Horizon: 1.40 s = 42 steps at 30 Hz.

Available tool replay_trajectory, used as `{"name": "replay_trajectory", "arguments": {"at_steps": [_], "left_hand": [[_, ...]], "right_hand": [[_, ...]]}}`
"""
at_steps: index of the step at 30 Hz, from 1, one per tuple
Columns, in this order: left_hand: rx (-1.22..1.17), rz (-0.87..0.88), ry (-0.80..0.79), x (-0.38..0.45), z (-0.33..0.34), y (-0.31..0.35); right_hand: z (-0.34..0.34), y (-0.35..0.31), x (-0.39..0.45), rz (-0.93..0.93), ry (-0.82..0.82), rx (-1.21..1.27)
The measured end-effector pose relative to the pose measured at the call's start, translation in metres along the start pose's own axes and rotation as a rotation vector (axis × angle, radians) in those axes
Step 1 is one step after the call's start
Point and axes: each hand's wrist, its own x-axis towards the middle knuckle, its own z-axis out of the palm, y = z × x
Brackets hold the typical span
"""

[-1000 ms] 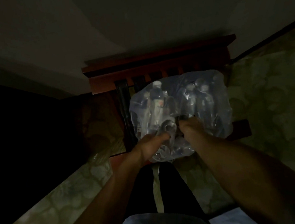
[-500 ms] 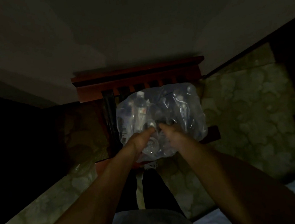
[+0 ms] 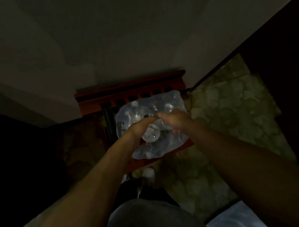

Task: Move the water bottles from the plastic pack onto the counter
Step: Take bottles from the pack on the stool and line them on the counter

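Left hand [image 3: 142, 126] and right hand [image 3: 174, 119] grasp one water bottle [image 3: 150, 134] from the plastic pack [image 3: 162, 103] (slippery, crinkly film); grip its firm body.

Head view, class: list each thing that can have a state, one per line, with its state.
plastic pack: on the wooden chair, wrap torn open at the top.
water bottle: partly out, base towards the camera.
left hand: grips the water bottle.
right hand: holds the wrap.
wooden chair: upright, against the wall.

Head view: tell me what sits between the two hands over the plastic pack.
In the head view, a water bottle, seen end-on, sits between the left hand and right hand, over the plastic pack.
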Motion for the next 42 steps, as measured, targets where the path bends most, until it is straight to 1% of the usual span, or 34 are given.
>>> {"name": "replay_trajectory", "arguments": {"at_steps": [2,4,7,10,14,16,19,23,26,29,31,34,36,39,42], "left_hand": [[-0.031,0.046,-0.03,-0.014,0.004,0.004],[-0.059,0.056,-0.033,-0.031,0.007,0.006],[-0.095,0.09,-0.034,-0.055,0.009,0.012],[-0.152,0.21,-0.016,-0.078,0.01,0.016],[-0.175,0.339,0.091,-0.123,0.01,0.012],[-0.145,0.413,0.158,-0.147,0.005,0.008],[-0.098,0.514,0.217,-0.191,-0.009,0.001],[-0.039,0.637,0.267,-0.244,-0.029,-0.007],[-0.002,0.72,0.24,-0.274,-0.047,-0.009],[0.008,0.795,0.219,-0.304,-0.066,-0.004],[0.016,0.848,0.21,-0.325,-0.08,0.0],[0.019,0.92,0.207,-0.356,-0.113,0.003],[0.055,0.968,0.219,-0.381,-0.14,0.004],[0.146,1.069,0.281,-0.419,-0.177,0.006],[0.124,1.127,0.36,-0.451,-0.209,0.004]], "right_hand": [[-0.014,-0.001,-0.012,-0.038,0.003,0.102],[-0.03,-0.003,-0.026,-0.073,-0.004,0.198],[-0.048,-0.008,-0.048,-0.108,0.018,0.238],[-0.055,-0.013,-0.076,-0.154,0.047,0.265],[-0.047,-0.015,-0.122,-0.253,0.052,0.435],[-0.04,-0.014,-0.145,-0.318,0.035,0.525],[-0.026,-0.017,-0.182,-0.431,-0.019,0.634],[-0.007,-0.03,-0.226,-0.587,-0.133,0.786],[0.005,-0.035,-0.245,-0.676,-0.249,0.859],[0.012,-0.045,-0.265,-0.724,-0.339,0.948],[0.016,-0.057,-0.282,-0.779,-0.405,0.972],[0.027,-0.083,-0.316,-0.886,-0.477,0.918],[0.041,-0.106,-0.343,-0.951,-0.478,0.902],[0.071,-0.14,-0.381,-1.033,-0.431,0.871],[0.102,-0.171,-0.412,-1.117,-0.397,0.864]]}}
